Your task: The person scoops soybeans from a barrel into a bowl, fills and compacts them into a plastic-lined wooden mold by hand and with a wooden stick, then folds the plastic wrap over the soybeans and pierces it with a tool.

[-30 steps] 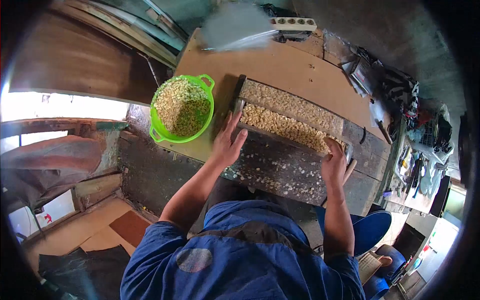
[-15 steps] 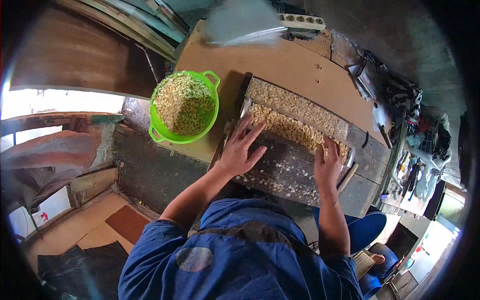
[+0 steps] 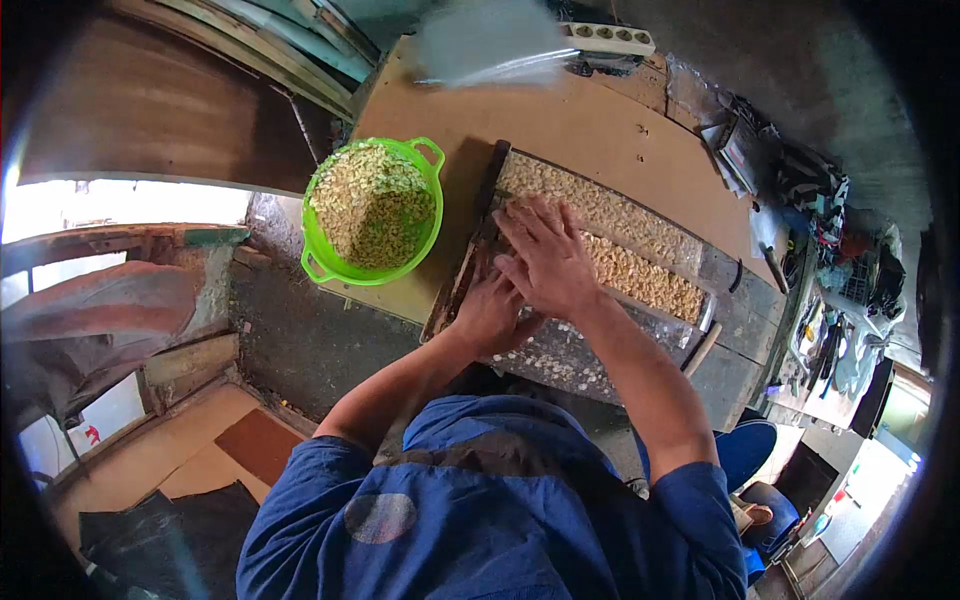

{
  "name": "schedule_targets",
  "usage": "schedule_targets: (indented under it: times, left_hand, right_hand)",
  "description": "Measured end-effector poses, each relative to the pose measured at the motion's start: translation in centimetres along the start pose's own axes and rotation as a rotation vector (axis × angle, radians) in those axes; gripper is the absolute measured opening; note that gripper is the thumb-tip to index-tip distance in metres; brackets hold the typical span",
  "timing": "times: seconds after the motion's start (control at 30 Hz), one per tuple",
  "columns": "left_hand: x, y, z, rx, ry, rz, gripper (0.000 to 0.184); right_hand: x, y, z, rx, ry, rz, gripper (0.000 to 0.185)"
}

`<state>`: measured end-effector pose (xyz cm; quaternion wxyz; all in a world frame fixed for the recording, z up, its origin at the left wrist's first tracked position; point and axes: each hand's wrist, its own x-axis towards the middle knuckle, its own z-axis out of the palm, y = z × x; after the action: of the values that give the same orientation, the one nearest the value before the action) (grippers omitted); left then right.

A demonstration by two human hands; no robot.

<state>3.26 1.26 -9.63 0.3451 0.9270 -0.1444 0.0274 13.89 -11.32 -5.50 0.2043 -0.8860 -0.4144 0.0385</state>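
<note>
My right hand (image 3: 552, 262) lies with fingers stretched over the left end of a long strip of pale, flake-like pieces (image 3: 645, 280). My left hand (image 3: 490, 312) is just below it at the tray's left side, thumb apart; its fingertips are partly hidden by the right hand. The strip lies in a dark-edged tray (image 3: 498, 170). Beyond it runs a second, flatter strip of pale pieces (image 3: 600, 205), which looks covered by a clear sheet. To the left stands a bright green two-handled basin (image 3: 432, 215), heaped with similar pale pieces (image 3: 360, 195).
Loose flakes lie scattered on the dark near surface (image 3: 560, 358). A wooden handle (image 3: 703, 350) sticks out at the tray's right. Behind are a clear plastic sheet (image 3: 490, 45) and a power strip (image 3: 610, 38). Tools and bags (image 3: 840, 330) crowd the right side.
My right hand has moved left from the strip's right end to its left end, over the left hand's fingertips. My left hand has drawn slightly nearer to my body.
</note>
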Motion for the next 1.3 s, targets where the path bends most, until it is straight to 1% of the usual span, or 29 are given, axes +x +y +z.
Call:
schedule_targets:
  times: [0.07, 0.1, 0.17, 0.2, 0.27, 0.3, 0.33, 0.4, 0.47, 0.53, 0.57, 0.6, 0.67, 0.7, 0.73, 0.8, 0.87, 0.9, 0.97, 1.0, 1.07, 1.1, 1.13, 1.2, 1.23, 1.3]
  left_hand:
    - [-0.7, 0.5, -0.2, -0.129, -0.071, -0.102, 0.054]
    - [-1.3, 0.6, -0.6, -0.128, -0.071, -0.102, 0.054]
    - [-2.7, 0.5, -1.7, -0.175, 0.009, -0.087, 0.051]
    - [-3.2, 0.3, -2.2, -0.171, 0.009, -0.086, 0.051]
    - [-3.9, 0.1, -3.1, -0.132, 0.181, -0.12, 0.055]
    - [-3.8, 0.0, -3.5, -0.132, 0.183, -0.169, 0.055]
    - [-3.3, -0.1, -3.7, -0.132, 0.181, -0.166, 0.055]
    - [-1.9, -0.5, -4.0, -0.164, 0.228, -0.248, 0.056]
    - [-0.4, -1.5, -3.3, -0.188, 0.234, -0.232, 0.056]
    - [1.1, -2.1, -2.7, -0.181, 0.193, -0.218, 0.056]
    - [1.6, -2.4, -2.6, -0.19, 0.134, -0.162, 0.057]
    - [1.8, -2.5, -2.3, -0.209, 0.121, -0.138, 0.057]
    - [1.9, -2.6, -1.6, -0.08, 0.061, -0.167, 0.058]
    - [1.7, -2.8, -1.4, -0.042, 0.051, -0.144, 0.058]
    - [1.8, -2.7, -1.3, -0.054, 0.041, -0.126, 0.058]
    - [1.7, -2.6, -1.3, 0.006, 0.04, -0.147, 0.058]
    - [1.6, -2.9, -1.1, 0.005, 0.041, -0.124, 0.057]
    - [1.6, -3.0, -1.1, 0.012, 0.041, -0.123, 0.057]
    - [1.5, -3.1, -0.9, 0.027, 0.039, -0.133, 0.057]
    - [1.6, -3.0, -0.9, 0.027, 0.031, -0.127, 0.057]
    - [1.6, -2.9, -0.9, 0.039, 0.021, -0.154, 0.057]
    - [1.6, -2.9, -1.0, 0.039, 0.013, -0.151, 0.057]
    - [1.6, -3.0, -0.9, 0.042, 0.008, -0.148, 0.057]
    - [1.6, -3.1, -0.7, 0.073, 0.035, -0.125, 0.055]
    - [1.7, -3.0, -0.7, 0.074, 0.033, -0.123, 0.055]
    - [1.7, -2.8, -0.8, 0.085, 0.027, -0.135, 0.055]
  right_hand:
    - [-0.1, 0.3, 1.2, -0.16, -0.112, -0.057, 0.058]
    - [-0.1, 0.2, 0.9, -0.16, -0.11, -0.057, 0.058]
    - [-0.5, 0.2, -0.1, -0.181, -0.183, -0.014, 0.06]
    - [-0.7, 0.4, 0.0, -0.18, -0.179, -0.014, 0.06]
    - [-1.4, 0.9, 0.2, -0.225, -0.197, 0.012, 0.061]
    - [-1.6, 1.1, 0.2, -0.226, -0.195, 0.013, 0.061]
    - [-1.7, 1.2, 0.3, -0.237, -0.183, 0.006, 0.061]
    - [-2.0, 1.3, 0.5, -0.25, -0.166, 0.004, 0.061]
    - [-2.5, 1.4, 0.9, -0.229, -0.178, 0.049, 0.059]
    - [-3.2, 1.0, 0.0, -0.205, -0.175, 0.1, 0.059]
    - [-3.8, 1.0, -0.6, -0.173, -0.174, 0.136, 0.058]
    - [-4.8, 1.2, -1.0, -0.188, -0.172, 0.166, 0.058]
    - [-7.3, 1.7, -1.6, -0.094, 0.012, 0.275, 0.058]
    - [-8.9, 2.1, -1.7, -0.092, 0.107, 0.353, 0.061]
    - [-10.8, 2.9, -1.8, -0.104, 0.11, 0.374, 0.061]
    - [-14.9, 4.8, -2.4, -0.194, 0.304, 0.68, 0.064]
    - [-18.2, 6.2, -3.9, -0.211, 0.44, 0.987, 0.067]
    - [-20.2, 7.6, -3.7, -0.214, 0.444, 0.997, 0.067]
    - [-23.7, 10.1, -1.8, -0.137, 0.423, 1.362, 0.068]
    - [-24.0, 10.0, -2.0, -0.135, 0.425, 1.371, 0.068]
    - [-24.4, 9.9, -2.4, -0.078, 0.294, 1.244, 0.068]
    - [-24.1, 9.7, -2.0, -0.057, 0.362, 1.17, 0.066]
    - [-23.8, 9.5, -1.8, -0.054, 0.364, 1.175, 0.066]
    - [-23.3, 9.4, -1.7, -0.051, 0.472, 0.996, 0.066]
    - [-23.2, 9.6, -1.6, -0.116, 0.455, 0.903, 0.067]
    - [-22.6, 8.7, -2.0, -0.087, 0.42, 0.878, 0.067]
